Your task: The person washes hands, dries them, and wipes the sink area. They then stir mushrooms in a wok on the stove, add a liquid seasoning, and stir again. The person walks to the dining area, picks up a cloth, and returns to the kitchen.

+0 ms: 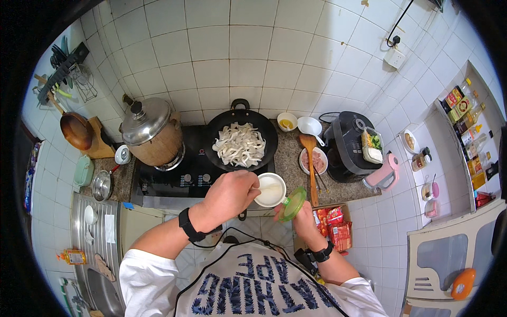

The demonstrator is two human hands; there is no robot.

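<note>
My left hand [231,190] pinches the handle of a small light-coloured spoon [271,188]. The spoon's far end dips into a white granular seasoning inside a round jar [282,198]. My right hand [304,220] holds this jar from the right, with its translucent green flip lid [293,204] hanging open beside the rim. Most of the jar's body is hidden beneath its opening. Just beyond my hands, a black wok [269,132] rests on the black cooktop [158,182], and pale sliced strips, perhaps mushrooms, [239,144] are heaped in it.
Left of the wok stands a tall lidded pot [152,136]. On the right counter are a bowl of raw meat [320,158], a wooden spatula [311,174], a bowl of yellow liquid [287,121] and a black appliance [348,154]. A metal sink [103,291] lies at left.
</note>
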